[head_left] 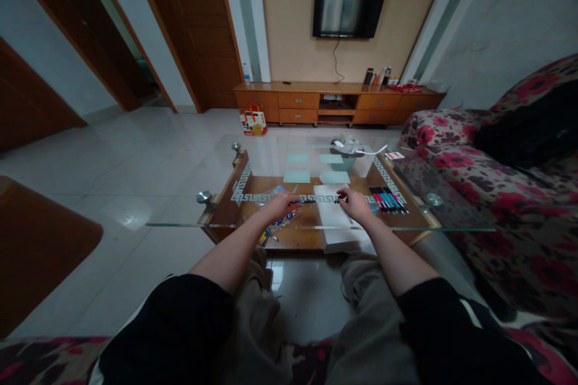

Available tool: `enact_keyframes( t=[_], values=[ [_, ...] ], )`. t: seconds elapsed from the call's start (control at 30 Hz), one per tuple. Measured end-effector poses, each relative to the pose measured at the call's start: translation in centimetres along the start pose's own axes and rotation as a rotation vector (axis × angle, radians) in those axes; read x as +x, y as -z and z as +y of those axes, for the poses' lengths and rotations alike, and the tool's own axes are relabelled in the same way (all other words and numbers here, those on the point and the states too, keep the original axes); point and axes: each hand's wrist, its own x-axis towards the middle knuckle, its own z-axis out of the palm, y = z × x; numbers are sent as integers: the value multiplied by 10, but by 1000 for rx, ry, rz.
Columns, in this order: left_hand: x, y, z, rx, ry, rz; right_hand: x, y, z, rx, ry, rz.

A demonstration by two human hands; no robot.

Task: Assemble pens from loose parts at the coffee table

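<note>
Fingers (295, 200) of the left hand (280, 204) too small to read, pen (305, 201) barely discernible, sofa (497, 192) cut off at right edge

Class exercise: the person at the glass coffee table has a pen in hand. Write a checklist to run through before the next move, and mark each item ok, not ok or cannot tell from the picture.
1. Left hand grips the pen: ok, fingers closed on it.
2. Right hand touches the pen's other end: cannot tell, too small to see.
3. White paper lies flat under the hands: ok.
4. Row of pens lies beside the right hand: ok.
5. Plastic packet near the left hand stays on the glass table: ok.
6. Pen cap on or off: cannot tell.
</note>
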Motion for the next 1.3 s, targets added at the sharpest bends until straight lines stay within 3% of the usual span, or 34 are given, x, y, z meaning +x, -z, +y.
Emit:
enact_keyframes(
  t=[0.67,0.8,1.07,1.3],
  values=[
    [0,0,-2,19,26,-3,-1,-2,4,-31,22,-65],
    [0,-1,-3,15,38,-2,-4,1,1,-36,55,-29],
    [-1,2,1,-13,39,0,-7,18,-29,80,163,236],
    [3,5,14,27,-12,-8,-17,17,-64,173,320,126]
  ],
)
